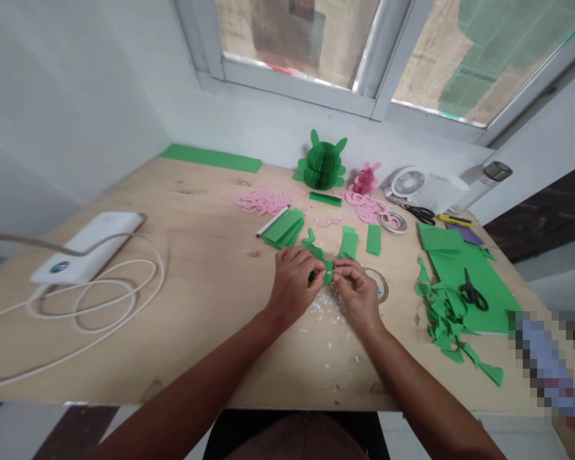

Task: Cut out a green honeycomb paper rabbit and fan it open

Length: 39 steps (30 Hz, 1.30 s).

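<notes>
My left hand [294, 276] and my right hand [359, 291] meet over the middle of the table, both with fingers closed on a small green paper piece [328, 273] between them. Small white scraps [329, 313] lie on the wood below. A roll of tape [384, 287] rests beside my right hand, partly behind it. Beyond my hands lie a stack of green paper strips [285, 229], a white pen [273, 222] and more green strips [374, 239]. Farther back stand a green paper honeycomb figure [322, 166] and a smaller pink one [365, 179].
On the left sits a white power bank [89, 248] with a looped cable [160, 275]. Green sheets [489, 287], black scissors [473, 294] and green scraps [448, 319] are at the right. Pink cutouts [263, 201], a fan [408, 183] and a bottle [483, 182] stand or lie toward the back.
</notes>
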Tool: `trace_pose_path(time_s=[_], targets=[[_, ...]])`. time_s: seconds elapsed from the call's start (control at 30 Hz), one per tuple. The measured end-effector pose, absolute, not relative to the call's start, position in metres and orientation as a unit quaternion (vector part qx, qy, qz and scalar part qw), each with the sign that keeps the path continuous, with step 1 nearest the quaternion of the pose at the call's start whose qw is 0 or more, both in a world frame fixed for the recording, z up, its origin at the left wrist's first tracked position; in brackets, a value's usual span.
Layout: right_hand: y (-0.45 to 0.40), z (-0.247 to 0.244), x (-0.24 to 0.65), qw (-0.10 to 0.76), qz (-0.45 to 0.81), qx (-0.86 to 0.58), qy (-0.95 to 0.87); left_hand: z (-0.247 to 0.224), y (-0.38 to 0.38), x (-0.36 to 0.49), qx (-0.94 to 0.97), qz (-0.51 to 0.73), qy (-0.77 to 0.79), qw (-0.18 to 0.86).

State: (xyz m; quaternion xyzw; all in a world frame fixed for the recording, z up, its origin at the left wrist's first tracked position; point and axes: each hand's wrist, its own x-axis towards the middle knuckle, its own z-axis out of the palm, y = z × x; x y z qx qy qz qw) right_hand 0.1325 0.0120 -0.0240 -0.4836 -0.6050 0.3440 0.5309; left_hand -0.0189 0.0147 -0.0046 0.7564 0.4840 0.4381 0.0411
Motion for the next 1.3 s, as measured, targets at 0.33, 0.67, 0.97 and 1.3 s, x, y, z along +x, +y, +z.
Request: trace_pose_path(time_s=[0.33,0.67,0.97,1.3], targets=[[0.0159,-0.0279,0.1346,0.54,0.379,-0.486,-0.573,-0.005,0.0147,-0.0194,0.79,0.42,0.446,-0.042],[0.0146,-0.0284,0.1346,0.528,0.356,-0.488,-0.597,-0.0015,0.0136,-0.0183,0.809,0.386,0.433,-0.091],[0.0115,-0.0232,0.1325,0.512,0.301,-0.492,-0.636,-0.0051,0.0151,-0.0176,0.8,0.4,0.442,-0.07],[0.0092,-0.0209,0.1304,0.49,0.21,-0.482,-0.695,-0.0048,0.013,-0.018,0.796,0.398,0.455,-0.031]])
